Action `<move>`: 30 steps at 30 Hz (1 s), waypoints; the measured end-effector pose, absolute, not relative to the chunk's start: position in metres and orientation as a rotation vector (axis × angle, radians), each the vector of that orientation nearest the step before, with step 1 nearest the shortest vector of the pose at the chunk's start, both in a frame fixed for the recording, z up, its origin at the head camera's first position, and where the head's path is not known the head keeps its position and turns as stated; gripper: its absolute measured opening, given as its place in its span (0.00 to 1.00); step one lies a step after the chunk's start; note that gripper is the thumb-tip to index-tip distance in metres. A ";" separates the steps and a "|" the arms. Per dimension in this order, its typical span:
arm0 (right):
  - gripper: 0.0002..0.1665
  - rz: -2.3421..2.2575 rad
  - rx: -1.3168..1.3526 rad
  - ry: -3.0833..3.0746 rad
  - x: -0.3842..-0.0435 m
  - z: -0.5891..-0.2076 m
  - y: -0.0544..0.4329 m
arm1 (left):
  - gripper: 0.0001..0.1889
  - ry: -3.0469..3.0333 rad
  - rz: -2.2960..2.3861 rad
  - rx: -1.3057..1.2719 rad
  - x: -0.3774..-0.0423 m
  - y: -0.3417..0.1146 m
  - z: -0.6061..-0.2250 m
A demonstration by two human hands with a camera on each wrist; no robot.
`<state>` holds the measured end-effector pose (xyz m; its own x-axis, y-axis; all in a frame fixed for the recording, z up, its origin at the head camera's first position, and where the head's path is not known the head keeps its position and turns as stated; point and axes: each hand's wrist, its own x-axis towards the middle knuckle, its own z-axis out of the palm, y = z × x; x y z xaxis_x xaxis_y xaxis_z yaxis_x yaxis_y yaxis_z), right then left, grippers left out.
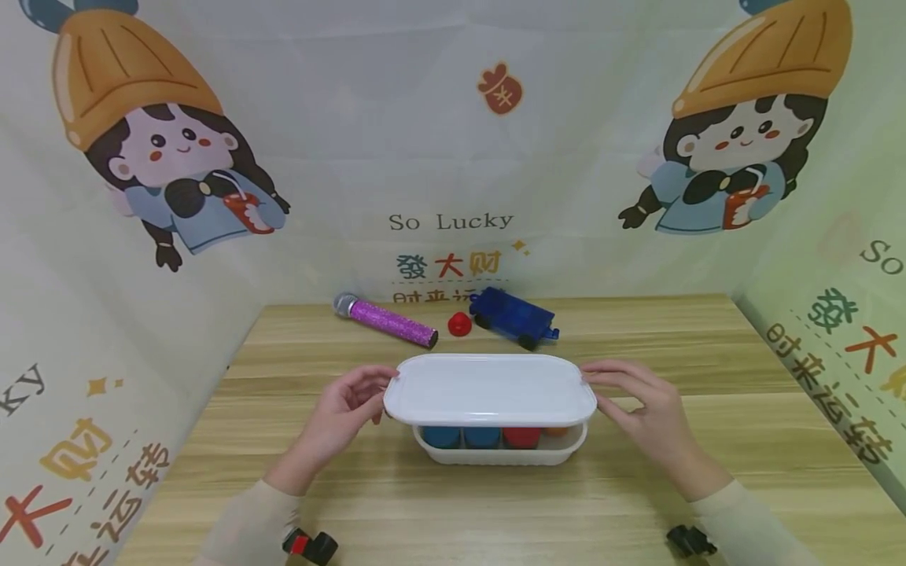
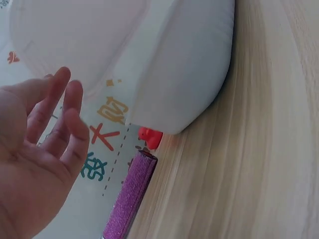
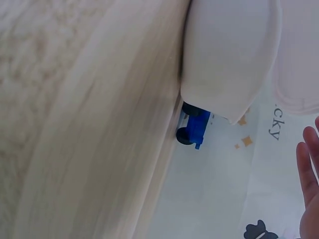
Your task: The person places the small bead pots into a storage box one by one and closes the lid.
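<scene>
**Lid held above the box, fingers only at its ends**

Lid (image 1: 490,389) sits at the centre of the head view, white and oblong, raised a little above the white box (image 1: 499,452) so that a gap shows at the front. Through that gap I can see blue, red and orange pieces inside the box. The left hand (image 1: 340,417) meets the lid's left end with lightly curled fingertips; the right hand (image 1: 647,413) meets the right end the same way. Neither hand wraps round it, and in the wrist views the fingers look fairly straight and loose, so the hold seems light. Whether the far edge of the lid rests on the box I cannot tell.

Risks, as I judge them:

- With so little finger on each end, the smooth lid could slip out of one hand and drop askew onto the box, or slide off onto the table (image 1: 453,511).
- If one end moves lower than the other, the lid may catch on the rim and nudge the box along the smooth wood.
- Any taller piece inside could hold the lid off the rim.
- Behind the box, near the upper middle of the head view, lie a purple microphone (image 1: 388,320), a small red piece (image 1: 459,323) and a blue toy car (image 1: 515,316). A lid swung backward could knock them.
</scene>
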<state>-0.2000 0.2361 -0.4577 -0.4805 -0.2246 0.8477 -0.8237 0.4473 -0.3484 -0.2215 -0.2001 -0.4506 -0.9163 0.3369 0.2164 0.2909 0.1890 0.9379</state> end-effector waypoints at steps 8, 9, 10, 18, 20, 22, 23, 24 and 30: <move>0.09 1.022 0.792 -1.993 -0.191 -0.446 0.236 | 0.13 2.455 1.931 0.508 -0.215 -0.187 -0.440; 0.11 1.023 0.771 -2.014 -0.190 -0.445 0.235 | 0.12 2.470 1.932 0.485 -0.215 -0.185 -0.439; 0.15 1.023 0.744 -2.038 -0.189 -0.444 0.235 | 0.12 2.485 1.935 0.466 -0.215 -0.184 -0.438; 0.21 1.100 0.574 -2.084 -0.186 -0.444 0.232 | 0.11 2.517 1.979 0.365 -0.214 -0.172 -0.434; 0.23 1.114 0.547 -2.083 -0.186 -0.445 0.230 | 0.12 2.509 1.972 0.299 -0.214 -0.169 -0.435; 0.25 1.125 0.511 -2.107 -0.187 -0.447 0.230 | 0.14 2.511 1.953 0.237 -0.214 -0.166 -0.438; 0.25 1.132 0.484 -2.132 -0.187 -0.449 0.229 | 0.14 2.510 1.947 0.207 -0.215 -0.165 -0.440; 0.24 1.134 0.452 -2.169 -0.187 -0.450 0.229 | 0.15 2.512 1.938 0.176 -0.215 -0.164 -0.442; 0.20 1.193 0.312 -2.423 -0.190 -0.456 0.230 | 0.18 2.522 1.858 0.033 -0.215 -0.160 -0.454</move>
